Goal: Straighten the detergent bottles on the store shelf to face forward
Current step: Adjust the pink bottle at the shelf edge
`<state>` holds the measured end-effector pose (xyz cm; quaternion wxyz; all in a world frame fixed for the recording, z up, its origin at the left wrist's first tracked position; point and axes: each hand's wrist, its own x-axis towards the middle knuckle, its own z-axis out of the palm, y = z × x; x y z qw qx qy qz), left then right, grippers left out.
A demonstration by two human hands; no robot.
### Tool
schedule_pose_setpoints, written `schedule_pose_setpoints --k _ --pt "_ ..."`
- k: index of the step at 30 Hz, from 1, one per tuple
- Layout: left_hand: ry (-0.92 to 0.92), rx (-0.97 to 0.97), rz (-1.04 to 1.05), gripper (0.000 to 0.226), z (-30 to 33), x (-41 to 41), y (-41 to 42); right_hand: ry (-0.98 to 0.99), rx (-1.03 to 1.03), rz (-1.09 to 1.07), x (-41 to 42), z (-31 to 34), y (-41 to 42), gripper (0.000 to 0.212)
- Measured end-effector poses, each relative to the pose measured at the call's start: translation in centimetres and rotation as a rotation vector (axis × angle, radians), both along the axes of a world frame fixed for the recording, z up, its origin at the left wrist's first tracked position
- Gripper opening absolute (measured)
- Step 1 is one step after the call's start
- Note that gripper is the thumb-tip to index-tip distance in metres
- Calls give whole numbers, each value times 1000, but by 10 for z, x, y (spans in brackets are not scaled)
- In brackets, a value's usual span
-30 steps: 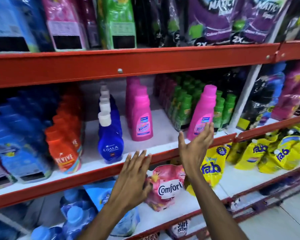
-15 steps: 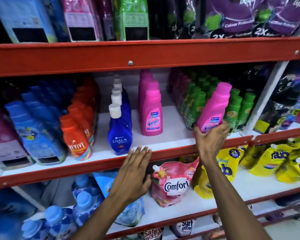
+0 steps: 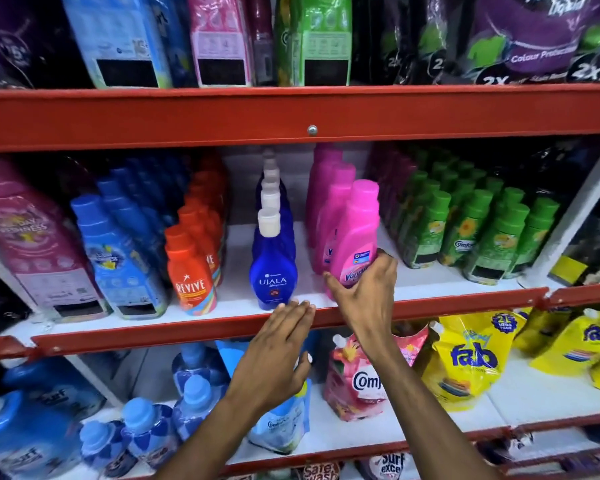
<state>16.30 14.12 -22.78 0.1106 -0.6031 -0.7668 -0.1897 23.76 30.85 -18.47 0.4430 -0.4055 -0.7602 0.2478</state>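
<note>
A pink Vanish bottle [image 3: 356,233] stands at the front of the pink row on the middle shelf [image 3: 291,323], its label facing forward and slightly tilted. My right hand [image 3: 364,289] is wrapped around its lower part. Behind it stand more pink bottles [image 3: 329,202]. To the left is a row of blue Ujala bottles [image 3: 273,268] with white caps, label forward. My left hand [image 3: 278,351] is flat and open, fingertips touching the red shelf lip just below the Ujala bottle.
Orange Revive bottles [image 3: 193,268] and blue bottles [image 3: 118,258] stand left; green Comfort bottles [image 3: 465,230] right. Pouches fill the upper shelf [image 3: 291,112]. Below are a pink Comfort pouch [image 3: 357,375], yellow fab pouches [image 3: 471,358] and blue bottles [image 3: 146,431].
My right hand took hold of the pink bottle that stood by the green ones and carried it left to the front of the pink row. My left hand stayed at the shelf lip.
</note>
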Motion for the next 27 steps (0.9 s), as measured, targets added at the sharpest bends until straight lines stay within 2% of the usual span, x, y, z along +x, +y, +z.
schedule_pose_setpoints --k 10,13,16,19,21,24,27 --pt "-41 63 -86 67 2 -9 -2 -4 -41 -22 -3 -1 -6 92" --pt "23 150 -149 56 9 -20 -10 30 -23 -29 0 -5 -15 99" --pt "65 341 -165 38 12 -34 -24 202 84 -53 1 -6 -35 81" --pt "23 555 -76 17 15 -51 -46 348 213 21 -8 -1 -59 53" --pt "-60 697 46 11 18 -62 -64 385 288 101 -19 3 -78 39" --pt "-238 874 276 13 24 -75 -86 414 308 246 -41 5 -107 30" --pt "-459 880 445 15 28 -85 -99 351 212 432 -61 3 -133 31"
